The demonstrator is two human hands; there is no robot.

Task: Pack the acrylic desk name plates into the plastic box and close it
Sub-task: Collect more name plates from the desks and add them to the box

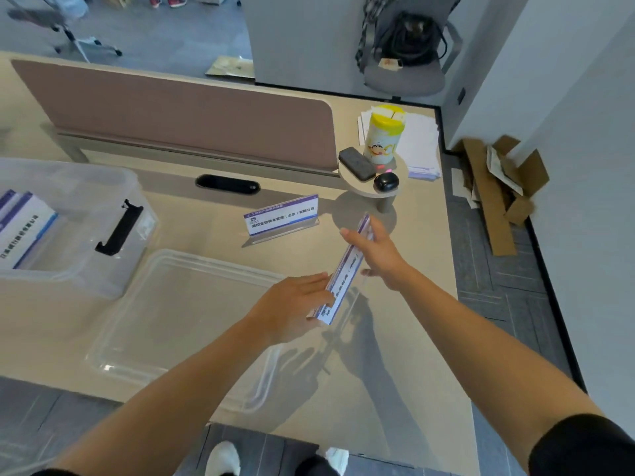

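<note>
An acrylic name plate [347, 267] with white, blue and purple print is held above the desk between both hands. My right hand [376, 254] grips its far end, and my left hand [295, 305] touches its near end with straight fingers. A second name plate [281, 218] stands upright on the desk beyond them. The clear plastic box [113, 269] sits at the left with a black latch [120, 228] and holds several name plates [20, 228]. Its clear lid [182, 324] lies flat on the desk under my left forearm.
A pink divider panel [178, 111] runs along the desk's back. A small round shelf [372, 187] carries a yellow-capped canister [383, 135], a black case and a black earbud case. Papers lie behind it. Cardboard scraps [494, 187] lie on the floor at the right.
</note>
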